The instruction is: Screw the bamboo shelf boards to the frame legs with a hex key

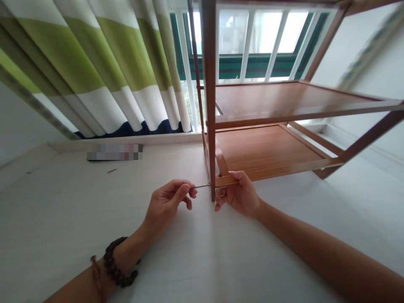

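Note:
A brown wooden shelf rack [210, 105] with two visible boards stands on the pale floor. Between the thumb and fingers of my left hand [168, 200] is a thin metal rod, which looks like a hex key [201, 186]. Its far end meets the rack's front post near the bottom; the exact contact is hard to make out. On the other side of that post, my right hand [241, 193] grips the front rail [230, 180] of the lower shelf, thumb on top and fingers curled beneath. Some right fingertips are partly hidden by the rail.
A blurred flat item [115, 152] lies by the back ledge, with a small dark sliver [112, 171] in front of it. A striped curtain [116, 63] hangs at the left. Behind the rack is a window with white bars [245, 46].

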The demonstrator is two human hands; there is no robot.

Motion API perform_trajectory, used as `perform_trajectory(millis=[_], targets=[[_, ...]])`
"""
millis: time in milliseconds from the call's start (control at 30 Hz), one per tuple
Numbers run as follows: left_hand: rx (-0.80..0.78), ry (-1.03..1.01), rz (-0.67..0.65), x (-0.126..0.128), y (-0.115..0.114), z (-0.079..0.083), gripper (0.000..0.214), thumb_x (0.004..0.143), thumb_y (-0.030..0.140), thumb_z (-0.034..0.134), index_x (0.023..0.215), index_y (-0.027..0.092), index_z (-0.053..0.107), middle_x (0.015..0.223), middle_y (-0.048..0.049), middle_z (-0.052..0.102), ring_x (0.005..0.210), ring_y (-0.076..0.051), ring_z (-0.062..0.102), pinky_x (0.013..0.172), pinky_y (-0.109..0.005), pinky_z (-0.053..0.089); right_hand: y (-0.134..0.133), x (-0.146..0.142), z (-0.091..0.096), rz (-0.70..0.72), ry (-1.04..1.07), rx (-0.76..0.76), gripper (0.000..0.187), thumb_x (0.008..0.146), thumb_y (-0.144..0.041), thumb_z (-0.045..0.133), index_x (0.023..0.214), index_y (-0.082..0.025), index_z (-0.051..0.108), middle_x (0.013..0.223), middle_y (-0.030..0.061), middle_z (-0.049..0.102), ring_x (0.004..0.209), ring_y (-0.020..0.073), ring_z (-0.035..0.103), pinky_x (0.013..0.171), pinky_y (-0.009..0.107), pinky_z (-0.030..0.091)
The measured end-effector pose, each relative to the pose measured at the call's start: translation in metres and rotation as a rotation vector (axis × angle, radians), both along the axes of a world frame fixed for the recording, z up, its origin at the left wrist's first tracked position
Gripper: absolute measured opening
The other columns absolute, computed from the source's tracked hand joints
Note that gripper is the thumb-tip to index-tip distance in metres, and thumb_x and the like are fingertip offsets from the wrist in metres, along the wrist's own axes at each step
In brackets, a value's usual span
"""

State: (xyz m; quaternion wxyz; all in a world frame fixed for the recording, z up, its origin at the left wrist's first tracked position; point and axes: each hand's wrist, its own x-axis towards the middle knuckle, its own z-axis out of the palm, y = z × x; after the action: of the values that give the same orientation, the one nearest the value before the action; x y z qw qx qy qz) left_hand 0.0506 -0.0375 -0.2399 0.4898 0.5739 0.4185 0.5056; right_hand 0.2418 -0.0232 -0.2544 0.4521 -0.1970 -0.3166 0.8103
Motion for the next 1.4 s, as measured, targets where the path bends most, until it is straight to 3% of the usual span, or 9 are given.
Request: perform_trajectory(millis=[233,367,567,667,900,1000,1167,1267,1400], targets=[[0.04,0.045,-0.02,-0.004,0.003,-0.004,0.013,0.079,0.027,0.056,0.081,0.015,0.061,0.059,0.0021,0.055,0.048,-0.007,0.05,0.043,-0.02,0.043,0.005,0.01,0.004,0.221,-0.018,0.111,0.049,0.079,-0.061,0.024,0.094,-0.018,0.042,0.086,0.0092,0.063,0.064,0.0227,0.064,0.063,0.043,0.049],[0.07,0.071,-0.012,-0.004,0.003,-0.004,0.013,0.079,0.026,0.056,0.082,0.015,0.062,0.055,0.0028,0.053,0.046,-0.006,0.048,0.041,-0.018,0.041,0.007,0.008,0.005,0.24,-0.069,0.119,0.031,0.084,-0.046,0.023,0.091,-0.02,0.039,0.082,0.0051,0.061,0.056,0.0206,0.061,0.053,0.042,0.049],[0.189,0.099,0.036,-0.002,-0.001,-0.001,0.011,0.077,0.023,0.058,0.078,0.014,0.064,0.062,0.0007,0.058,0.045,-0.006,0.05,0.038,-0.018,0.043,0.004,0.002,0.004,0.139,-0.044,0.067,0.02,0.082,-0.027,0.024,0.08,-0.018,0.041,0.074,0.0044,0.058,0.043,0.0095,0.04,0.039,0.031,0.045],[0.345,0.168,0.019,-0.005,-0.001,-0.003,0.01,0.078,0.017,0.057,0.081,0.015,0.066,0.071,-0.0012,0.061,0.048,-0.007,0.054,0.042,-0.019,0.047,0.003,0.001,0.005,0.127,-0.054,0.047,0.021,0.082,-0.028,0.026,0.079,-0.017,0.043,0.076,0.0058,0.059,0.043,0.0086,0.035,0.041,0.031,0.046],[0.923,0.558,-0.017,-0.018,0.005,0.005,0.032,0.074,0.003,0.057,0.101,0.019,0.063,0.087,-0.0041,0.065,0.062,-0.008,0.059,0.058,-0.02,0.052,0.0,-0.003,0.005,0.035,-0.049,0.051,0.027,0.082,-0.029,0.03,0.074,-0.013,0.05,0.07,0.0075,0.059,0.047,0.0084,0.032,0.05,0.029,0.044],[1.033,0.678,-0.024,-0.023,0.007,0.013,0.031,0.074,0.006,0.058,0.102,0.019,0.062,0.087,-0.0049,0.068,0.072,-0.011,0.062,0.067,-0.023,0.052,-0.001,-0.003,0.006,0.031,-0.048,0.032,0.023,0.08,-0.029,0.033,0.075,-0.014,0.05,0.07,0.0061,0.059,0.047,0.0086,0.032,0.051,0.029,0.043],[0.786,0.767,-0.109,-0.023,0.002,0.016,0.024,0.08,0.017,0.052,0.101,0.02,0.064,0.082,-0.0055,0.07,0.068,-0.012,0.064,0.062,-0.021,0.051,0.0,0.0,0.006,0.038,-0.055,0.026,0.021,0.079,-0.029,0.034,0.076,-0.015,0.049,0.069,0.0051,0.058,0.047,0.0091,0.033,0.053,0.031,0.043],[0.535,0.51,-0.138,-0.015,-0.003,0.013,0.025,0.082,0.019,0.05,0.102,0.018,0.064,0.071,-0.0039,0.068,0.056,-0.01,0.061,0.056,-0.022,0.051,0.0,0.0,0.005,0.038,-0.065,0.025,0.021,0.079,-0.031,0.034,0.078,-0.015,0.049,0.07,0.0051,0.058,0.048,0.0095,0.034,0.054,0.032,0.043],[0.211,0.064,-0.203,-0.006,-0.005,0.007,0.028,0.084,0.027,0.047,0.104,0.014,0.063,0.08,-0.0083,0.068,0.067,-0.016,0.063,0.059,-0.03,0.053,0.0,0.0,0.004,0.04,-0.057,0.036,0.021,0.079,-0.03,0.034,0.079,-0.015,0.05,0.068,0.0036,0.056,0.047,0.0093,0.034,0.055,0.032,0.044]])
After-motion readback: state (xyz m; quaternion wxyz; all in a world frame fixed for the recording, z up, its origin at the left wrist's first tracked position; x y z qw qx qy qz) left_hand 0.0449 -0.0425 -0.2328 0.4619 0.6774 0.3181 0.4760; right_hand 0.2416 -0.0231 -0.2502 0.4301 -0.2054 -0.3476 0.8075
